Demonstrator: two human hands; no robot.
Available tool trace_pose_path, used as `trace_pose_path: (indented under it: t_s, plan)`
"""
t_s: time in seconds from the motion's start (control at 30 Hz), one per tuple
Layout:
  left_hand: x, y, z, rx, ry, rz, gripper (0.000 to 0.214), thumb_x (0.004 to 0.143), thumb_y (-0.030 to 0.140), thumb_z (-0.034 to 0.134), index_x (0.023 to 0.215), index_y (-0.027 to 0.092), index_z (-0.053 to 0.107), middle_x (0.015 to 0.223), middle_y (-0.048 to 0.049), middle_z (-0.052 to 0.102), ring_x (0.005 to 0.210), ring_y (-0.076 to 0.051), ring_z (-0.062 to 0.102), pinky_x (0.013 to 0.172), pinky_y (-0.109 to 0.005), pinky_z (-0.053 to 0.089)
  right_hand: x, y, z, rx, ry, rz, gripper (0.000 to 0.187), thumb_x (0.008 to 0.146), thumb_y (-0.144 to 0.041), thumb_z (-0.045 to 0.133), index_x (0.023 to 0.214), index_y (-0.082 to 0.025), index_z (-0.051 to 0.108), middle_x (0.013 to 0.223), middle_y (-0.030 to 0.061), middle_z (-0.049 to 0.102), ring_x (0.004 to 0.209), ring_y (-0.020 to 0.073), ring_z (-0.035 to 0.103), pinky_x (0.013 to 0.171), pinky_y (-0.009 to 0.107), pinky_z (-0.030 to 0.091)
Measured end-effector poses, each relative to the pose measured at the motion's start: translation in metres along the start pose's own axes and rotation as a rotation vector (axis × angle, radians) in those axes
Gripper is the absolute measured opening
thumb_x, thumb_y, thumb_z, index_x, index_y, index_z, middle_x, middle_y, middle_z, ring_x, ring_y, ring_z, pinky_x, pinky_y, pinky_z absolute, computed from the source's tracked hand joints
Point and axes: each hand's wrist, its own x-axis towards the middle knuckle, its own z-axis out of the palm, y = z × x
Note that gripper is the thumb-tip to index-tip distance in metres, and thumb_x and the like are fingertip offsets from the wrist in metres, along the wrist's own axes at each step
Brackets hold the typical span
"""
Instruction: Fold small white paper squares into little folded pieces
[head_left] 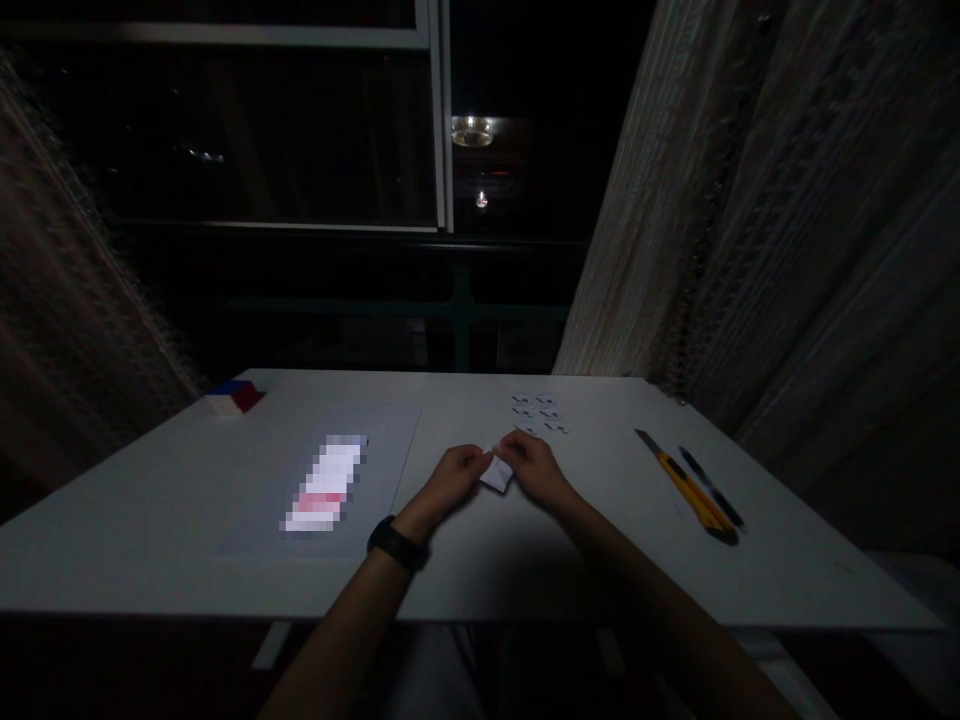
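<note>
A small folded piece of white paper (496, 474) is held between my two hands above the middle of the table. My left hand (456, 474) pinches its left upper edge, with a dark watch (397, 545) on that wrist. From the other side, the fingers of my right hand (534, 464) are closed on its upper right edge. The fingertips of both hands nearly meet at the top of the paper. Just beyond my right hand, several small white pieces with dark marks (547, 401) lie in two columns.
A lit phone (326, 485), its screen blurred out, lies on a pale sheet (390, 470) at left. A blue, red and white cube (232, 397) sits at the back left. To the right are a yellow box cutter (694, 497) and a dark pen (711, 486). Curtains (630, 220) hang behind.
</note>
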Motion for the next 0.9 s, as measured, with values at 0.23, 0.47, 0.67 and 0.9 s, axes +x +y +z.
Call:
trace_pose_path:
  t_s: [0.23,0.47,0.67,0.9]
  plan:
    - [0.0003,-0.0025,-0.0057,-0.152,-0.144,-0.083,0.034,0.07,0.044,0.061,0.071,0.011,0.06,0.063,-0.0037,0.059,0.05,-0.008,0.046,0.048,-0.021,0.03,-0.0011,0.0022,0.0002,0.03,-0.054,-0.024,0.012,0.077,-0.032,0.052,0.073,-0.02,0.05,0.063,-0.0029,0.053,0.06,0.0123,0.049,0.055,0.024,0.038]
    - [0.0001,-0.001,-0.0101,-0.296,-0.17,-0.164,0.031,0.067,0.04,0.066,0.07,0.01,0.062,0.064,-0.0048,0.06,0.054,-0.009,0.05,0.049,-0.021,0.031,0.0028,0.0014,-0.0043,0.151,-0.165,-0.055,0.015,0.073,-0.033,0.056,0.076,-0.018,0.056,0.066,-0.0015,0.057,0.063,0.0129,0.053,0.059,0.025,0.041]
    - [-0.0035,0.0038,-0.0096,-0.295,-0.183,-0.154,0.03,0.064,0.038,0.07,0.069,0.011,0.06,0.063,-0.0021,0.057,0.054,-0.008,0.047,0.048,-0.02,0.031,0.0044,0.0032,-0.0057,0.082,-0.155,-0.074,0.014,0.073,-0.03,0.057,0.068,-0.017,0.057,0.063,-0.0012,0.055,0.061,0.0125,0.05,0.058,0.024,0.039]
    - [-0.0022,0.0006,-0.0076,-0.244,-0.147,-0.139,0.031,0.063,0.04,0.069,0.066,0.012,0.057,0.058,0.0015,0.051,0.049,-0.006,0.042,0.047,-0.021,0.029,0.0009,0.0006,-0.0029,0.018,-0.133,-0.053,0.013,0.074,-0.028,0.054,0.066,-0.018,0.057,0.061,-0.0016,0.055,0.06,0.0124,0.049,0.056,0.023,0.037]
